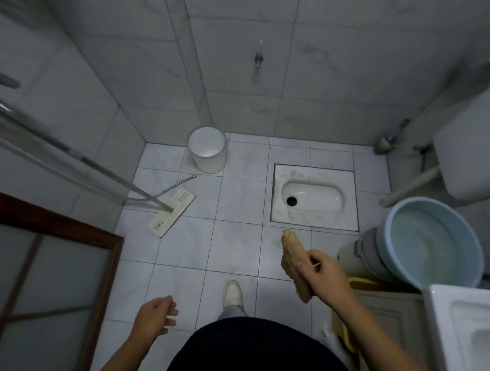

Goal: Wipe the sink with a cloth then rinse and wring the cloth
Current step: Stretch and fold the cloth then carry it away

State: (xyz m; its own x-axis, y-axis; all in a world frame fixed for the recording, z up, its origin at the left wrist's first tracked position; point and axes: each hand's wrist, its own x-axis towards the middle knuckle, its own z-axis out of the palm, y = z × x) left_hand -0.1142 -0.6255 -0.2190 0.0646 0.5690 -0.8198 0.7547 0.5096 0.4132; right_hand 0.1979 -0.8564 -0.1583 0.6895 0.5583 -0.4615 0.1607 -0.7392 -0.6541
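Observation:
My right hand (323,273) holds a tan cloth (292,260), bunched into a long roll, out over the tiled floor just in front of the squat toilet. The white sink (445,318) shows only as a corner at the lower right edge, to the right of that hand. My left hand (157,313) hangs low on the left, fingers loosely curled and holding nothing. A wall tap (258,59) sticks out of the far tiled wall, well beyond both hands.
A blue basin (402,223) rests on a lidded bin beside the sink. A white bucket (207,150) stands in the far corner. A flat mop (172,212) lies on the floor at left. A wooden-framed door (113,263) is at lower left. A squat toilet (313,196) sits ahead.

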